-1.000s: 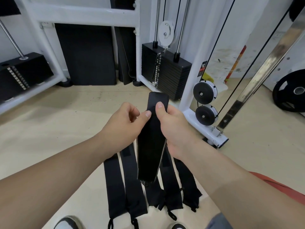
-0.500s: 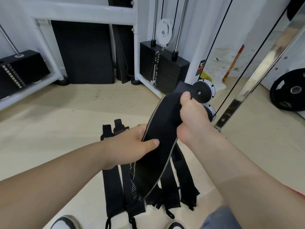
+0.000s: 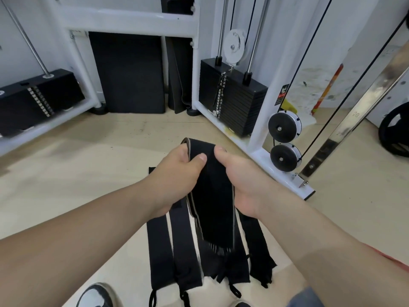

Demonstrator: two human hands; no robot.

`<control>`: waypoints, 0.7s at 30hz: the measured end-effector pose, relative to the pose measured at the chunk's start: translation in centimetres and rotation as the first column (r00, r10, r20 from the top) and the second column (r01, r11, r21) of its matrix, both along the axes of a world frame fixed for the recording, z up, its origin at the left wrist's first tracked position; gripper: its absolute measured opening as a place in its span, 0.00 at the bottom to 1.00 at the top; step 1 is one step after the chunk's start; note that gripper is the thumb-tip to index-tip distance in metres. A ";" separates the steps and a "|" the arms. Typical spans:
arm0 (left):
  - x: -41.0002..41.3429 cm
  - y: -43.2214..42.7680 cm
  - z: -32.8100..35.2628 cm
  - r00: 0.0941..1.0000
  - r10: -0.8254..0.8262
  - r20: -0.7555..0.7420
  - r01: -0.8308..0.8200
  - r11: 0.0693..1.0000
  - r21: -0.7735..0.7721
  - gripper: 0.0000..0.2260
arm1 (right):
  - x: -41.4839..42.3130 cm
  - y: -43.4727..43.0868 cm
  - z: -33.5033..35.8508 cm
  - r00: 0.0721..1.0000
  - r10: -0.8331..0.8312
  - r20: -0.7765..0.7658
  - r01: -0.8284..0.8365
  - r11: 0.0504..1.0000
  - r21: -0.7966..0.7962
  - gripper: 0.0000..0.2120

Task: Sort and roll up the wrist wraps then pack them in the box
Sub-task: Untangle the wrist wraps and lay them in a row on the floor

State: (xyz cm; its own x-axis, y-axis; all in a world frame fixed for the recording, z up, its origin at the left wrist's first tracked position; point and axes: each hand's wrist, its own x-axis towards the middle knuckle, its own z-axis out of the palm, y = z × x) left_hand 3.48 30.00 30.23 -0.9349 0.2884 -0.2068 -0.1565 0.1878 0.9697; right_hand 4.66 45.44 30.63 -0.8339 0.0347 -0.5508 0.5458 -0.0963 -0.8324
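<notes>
A black wrist wrap (image 3: 213, 204) with a grey edge hangs folded over in front of me, above the floor. My left hand (image 3: 177, 180) grips its upper left side, thumb on the front of the fabric. My right hand (image 3: 239, 182) grips the upper right side, thumb up by the folded top. Several more black wrist wraps (image 3: 163, 251) lie side by side on the beige floor beneath, thumb loops toward me. No box is in view.
A white cable machine frame (image 3: 259, 138) with a black weight stack (image 3: 230, 100) stands ahead right, its pulleys (image 3: 284, 127) close to my right hand. A black mat (image 3: 128, 72) leans on the wall. A weight plate (image 3: 396, 131) sits far right. My shoe (image 3: 97, 295) is at the bottom.
The wrap was held out long, then doubled over. My right hand came back down from the upper right to meet my left hand, and both now hold the folded top.
</notes>
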 end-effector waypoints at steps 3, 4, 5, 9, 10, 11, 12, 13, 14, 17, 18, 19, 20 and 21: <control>0.2 0.2 -0.1 1.000 -0.002 0.015 0.002 1.000 0.009 0.10 | -0.3 -0.8 -0.5 0.999 -0.037 0.028 0.035 0.996 0.087 0.27; 0.3 0.2 -0.2 1.000 0.009 0.027 -0.009 1.000 0.021 0.09 | -0.6 -0.9 -0.9 0.999 -0.032 0.034 0.028 0.993 0.115 0.32; 0.3 0.2 -0.2 0.999 0.018 0.037 -0.020 0.999 0.033 0.08 | -0.7 -1.0 -1.2 0.999 -0.018 0.040 0.012 0.988 0.151 0.34; 0.0 0.1 0.2 0.998 -0.002 0.068 -0.004 0.996 0.094 0.08 | -0.4 -1.3 -1.4 0.999 -0.008 0.047 0.001 0.991 0.136 0.27; -0.1 0.0 0.4 0.996 -0.023 0.082 0.014 0.994 0.109 0.09 | -0.3 -1.2 -1.3 0.999 -0.009 0.043 0.003 0.992 0.123 0.26; -0.1 0.0 0.4 0.994 -0.053 0.093 0.042 0.992 0.116 0.11 | -0.2 -1.1 -1.3 0.999 -0.022 0.025 0.019 0.992 0.124 0.25; -0.1 0.0 0.5 0.991 -0.091 0.101 0.079 0.990 0.119 0.12 | -0.2 -1.1 -1.2 0.999 -0.048 -0.013 0.050 0.990 0.135 0.23; 0.0 0.1 0.5 0.986 -0.130 0.106 0.119 0.987 0.106 0.13 | -0.3 -1.2 -1.0 0.994 -0.094 -0.056 0.100 0.986 0.131 0.20; 0.2 0.3 0.4 0.980 -0.167 0.110 0.159 0.984 0.078 0.14 | -0.4 -1.2 -0.8 0.986 -0.143 -0.085 0.152 0.982 0.112 0.18; 1.2 0.9 -0.2 0.957 -0.249 0.149 0.258 0.965 -0.043 0.11 | -0.6 -0.9 -0.1 0.947 -0.311 -0.078 0.312 0.950 0.006 0.19; 1.6 1.0 -0.3 0.946 -0.274 0.176 0.287 0.956 -0.057 0.10 | -0.8 -0.6 0.1 0.929 -0.366 -0.055 0.364 0.931 -0.040 0.21; 1.9 1.1 -0.5 0.934 -0.298 0.199 0.315 0.948 -0.057 0.10 | -0.9 -0.2 0.3 0.910 -0.413 -0.040 0.410 0.909 -0.071 0.23; 2.1 1.2 -0.6 0.926 -0.310 0.214 0.328 0.943 -0.054 0.10 | -0.9 0.3 0.6 0.893 -0.449 -0.030 0.445 0.891 -0.087 0.23; 2.2 1.1 -0.8 0.927 -0.308 0.215 0.327 0.944 -0.055 0.09 | -1.1 0.8 0.8 0.879 -0.476 -0.007 0.474 0.876 -0.091 0.24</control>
State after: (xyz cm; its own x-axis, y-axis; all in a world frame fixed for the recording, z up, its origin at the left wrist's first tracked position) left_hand 5.68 31.14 29.43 -0.7336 0.5353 -0.4186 -0.2641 0.3430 0.9015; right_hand 3.55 46.28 31.44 -0.7441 0.3850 -0.5459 0.3930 -0.4084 -0.8238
